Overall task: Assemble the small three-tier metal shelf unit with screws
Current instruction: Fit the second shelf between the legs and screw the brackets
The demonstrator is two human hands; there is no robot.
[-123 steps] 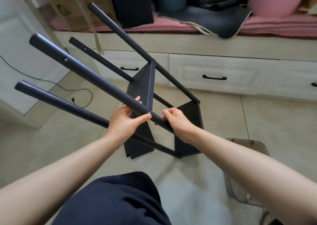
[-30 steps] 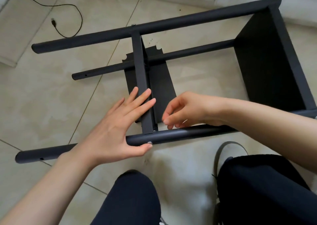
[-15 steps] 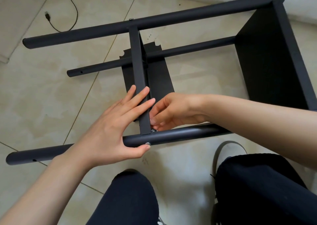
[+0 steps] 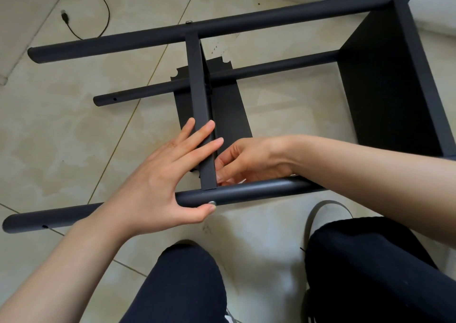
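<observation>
Head view: shelf unit (image 4: 246, 21) lies on its side on the tiled floor (image 4: 61, 137), four poles roughly horizontal, one end panel (image 4: 385, 81) fixed at right. Middle panel (image 4: 199, 125) stands on edge between the near and far poles. Left hand (image 4: 158, 182) flat, fingers straight across the middle panel's edge, thumb under the near pole (image 4: 246, 192) right by a screw head (image 4: 212, 202). Right hand (image 4: 246, 160) just behind that pole, fingers curled at the panel-pole joint; can't tell what it's pinching. Cable (image 4: 86, 9) on floor top left. Dark-trousered knees (image 4: 177, 285) at bottom.
</observation>
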